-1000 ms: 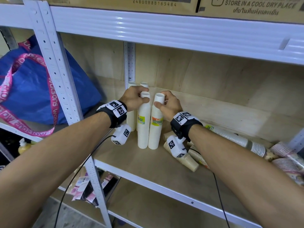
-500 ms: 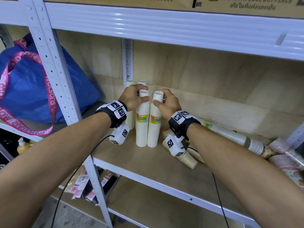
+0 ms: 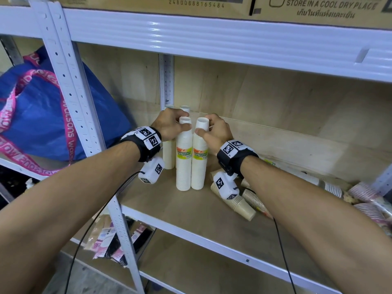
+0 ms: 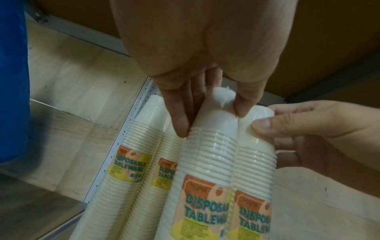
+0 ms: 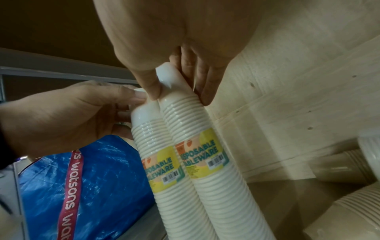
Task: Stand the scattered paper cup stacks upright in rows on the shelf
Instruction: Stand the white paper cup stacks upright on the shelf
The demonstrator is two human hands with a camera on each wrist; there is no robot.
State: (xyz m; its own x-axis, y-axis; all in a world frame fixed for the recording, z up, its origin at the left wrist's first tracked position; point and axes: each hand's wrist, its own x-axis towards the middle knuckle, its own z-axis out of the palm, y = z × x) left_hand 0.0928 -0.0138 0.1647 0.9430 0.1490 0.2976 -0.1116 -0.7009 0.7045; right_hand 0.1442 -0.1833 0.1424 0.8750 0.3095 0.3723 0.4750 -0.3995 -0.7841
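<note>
Two white wrapped cup stacks with yellow "Disposable Tableware" labels stand upright side by side on the wooden shelf (image 3: pixel 169 206). My left hand (image 3: pixel 172 125) pinches the top of the left front stack (image 3: pixel 184 160) (image 4: pixel 207 154). The top of the right front stack (image 3: pixel 199 158) (image 5: pixel 185 129) is pinched by my right hand (image 3: pixel 212 132). Behind them, two more white stacks (image 3: pixel 169 151) (image 4: pixel 131 149) stand upright against the rear post. To the right, several stacks lie on their sides: brown cup stacks (image 3: pixel 239 202), a long white stack (image 3: pixel 307 177) and pink patterned cups (image 3: pixel 364 192).
A blue bag (image 3: pixel 42 115) with pink straps fills the bay left of the white perforated upright (image 3: pixel 72 85). A cardboard box (image 3: pixel 318 7) sits on the shelf above. Packets (image 3: pixel 110 240) lie on the lower shelf. Bare board lies in front of the standing stacks.
Both hands stay on the tops of the two front stacks. The stacks stand a little closer together and straighter than a second ago.
</note>
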